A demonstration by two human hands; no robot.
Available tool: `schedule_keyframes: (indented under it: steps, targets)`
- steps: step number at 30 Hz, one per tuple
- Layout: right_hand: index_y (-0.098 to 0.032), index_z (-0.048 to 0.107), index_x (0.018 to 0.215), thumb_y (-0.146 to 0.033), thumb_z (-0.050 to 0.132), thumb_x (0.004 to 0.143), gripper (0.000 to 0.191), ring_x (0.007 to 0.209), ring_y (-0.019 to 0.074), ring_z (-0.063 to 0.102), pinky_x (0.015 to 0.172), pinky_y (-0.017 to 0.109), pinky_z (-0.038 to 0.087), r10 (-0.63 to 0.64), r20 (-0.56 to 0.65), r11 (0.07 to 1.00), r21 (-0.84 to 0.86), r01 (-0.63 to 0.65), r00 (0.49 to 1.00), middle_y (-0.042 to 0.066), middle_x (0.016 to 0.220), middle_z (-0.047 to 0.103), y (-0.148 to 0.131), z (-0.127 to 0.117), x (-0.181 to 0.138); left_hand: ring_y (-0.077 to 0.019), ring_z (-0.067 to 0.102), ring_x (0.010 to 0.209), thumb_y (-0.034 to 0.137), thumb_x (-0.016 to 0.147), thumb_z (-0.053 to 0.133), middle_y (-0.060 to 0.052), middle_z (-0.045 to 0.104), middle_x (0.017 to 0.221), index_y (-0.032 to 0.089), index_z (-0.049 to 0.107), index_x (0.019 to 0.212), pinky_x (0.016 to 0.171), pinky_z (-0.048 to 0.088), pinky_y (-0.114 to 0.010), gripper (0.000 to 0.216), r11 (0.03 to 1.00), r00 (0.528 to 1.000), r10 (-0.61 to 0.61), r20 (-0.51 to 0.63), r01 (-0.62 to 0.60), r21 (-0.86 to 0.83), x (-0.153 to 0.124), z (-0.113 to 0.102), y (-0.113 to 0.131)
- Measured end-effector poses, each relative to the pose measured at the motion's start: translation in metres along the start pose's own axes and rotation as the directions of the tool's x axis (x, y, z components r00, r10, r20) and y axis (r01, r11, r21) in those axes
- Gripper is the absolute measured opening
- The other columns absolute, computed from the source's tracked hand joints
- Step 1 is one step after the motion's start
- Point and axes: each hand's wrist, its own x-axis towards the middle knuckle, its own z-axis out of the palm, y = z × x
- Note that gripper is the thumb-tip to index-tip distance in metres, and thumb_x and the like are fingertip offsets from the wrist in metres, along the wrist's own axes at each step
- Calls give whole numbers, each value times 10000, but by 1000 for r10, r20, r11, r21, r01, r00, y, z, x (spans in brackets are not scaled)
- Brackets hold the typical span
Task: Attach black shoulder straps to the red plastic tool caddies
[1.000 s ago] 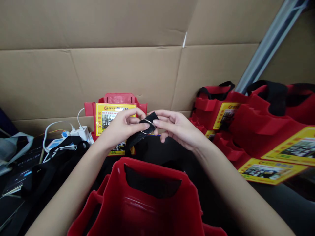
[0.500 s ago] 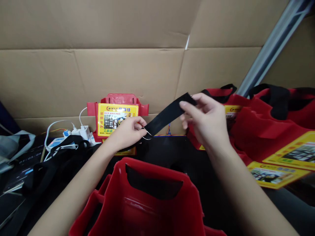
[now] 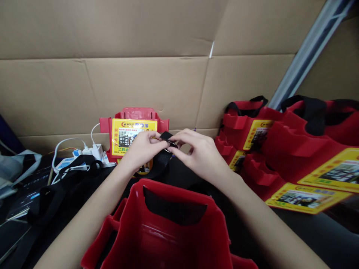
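Surface: dark tabletop (image 3: 322, 228), mostly covered. Back and side closed off by a corrugated cardboard wall (image 3: 140, 86), matte brown with creases and a seam. A grey metal rail (image 3: 308, 56) runs diagonally at far right.

Black strap (image 3: 161, 160): flat woven webbing, centre of the scene just past the near red bag (image 3: 174, 239). Its top end is held up between both hands and the rest drops behind the bag rim, so the lower end is hidden.

Left hand (image 3: 143, 147): thumb and fingers pinched shut on the strap end. Right hand (image 3: 200, 155): thumb and index pinched on the same end, other fingers curled. Fingers cover the joint, and I can't tell whether there is hardware there.

The near red bag is stiff non-woven fabric with a black inner patch, cut off at the bottom edge. Far centre: labelled red bag (image 3: 134, 129) with a glossy yellow label. Right: pile of red bags (image 3: 294, 149), cut off at the frame edge. Left: white chargers (image 3: 94, 151) with cables, loose black straps (image 3: 64, 179).
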Motion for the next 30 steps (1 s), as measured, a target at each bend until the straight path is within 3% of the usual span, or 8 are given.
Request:
schedule_keyframes:
  steps: [3,8,11,17,20,23,26,30]
  targets:
    - [-175,669,809,-234,599,771,99,692,137,579,687,276,467,-1,-38,998,65,4,999,53,827,643,0,-2,0,-59,496,500,186,676,603,16,549,580,136,551,700,447,375,-146,76,997,998,-52,20,52,-53,-1,-2,3]
    - [-196,696,861,-220,594,777,135,789,146,606,700,268,487,-6,-218,970,235,58,976,38,857,656,5,1,1,-80,576,521,232,710,627,-9,588,584,129,535,679,521,497,-189,142,955,961,-193,195,230,-187,-5,-8,11]
    - [-204,697,874,-210,579,788,146,773,130,600,672,256,492,-65,-248,971,206,118,967,36,886,637,8,1,1,-79,579,487,260,720,628,-31,607,589,117,533,658,494,495,-178,182,937,955,-212,207,258,-234,-4,-10,10]
    - [-173,673,913,-259,577,797,174,886,166,564,774,303,461,-257,-97,966,-68,251,962,63,943,612,9,-3,0,-104,602,524,246,698,648,-19,586,592,119,522,638,498,501,-195,189,927,971,-159,179,209,-310,4,-15,1]
    - [-168,658,949,-289,579,795,212,906,179,544,731,291,449,-287,-32,944,-176,278,957,71,963,612,9,-4,-1,-102,597,524,241,699,641,-16,587,599,121,550,678,498,501,-198,152,929,979,-152,136,188,-320,4,-14,0]
    - [-169,659,936,-237,521,826,189,819,165,526,631,260,412,-277,-49,933,-253,257,960,73,873,603,10,-5,-1,-110,607,548,255,694,641,-40,613,639,118,553,664,476,486,-177,165,936,981,-153,117,182,-302,1,-9,2]
    - [-166,644,913,-209,493,836,175,625,111,470,566,234,358,-178,-3,974,-143,176,984,23,693,561,11,-7,0,-91,591,538,244,702,626,-17,598,624,126,555,655,480,489,-169,145,937,991,-116,61,129,-323,-1,-4,5]
    - [-157,564,898,-209,431,862,147,474,66,360,496,206,298,-40,199,997,79,25,979,-50,536,432,7,-8,0,-60,544,502,200,675,619,21,565,581,132,574,643,532,507,-180,87,933,994,-55,-92,19,-359,-3,-2,9]
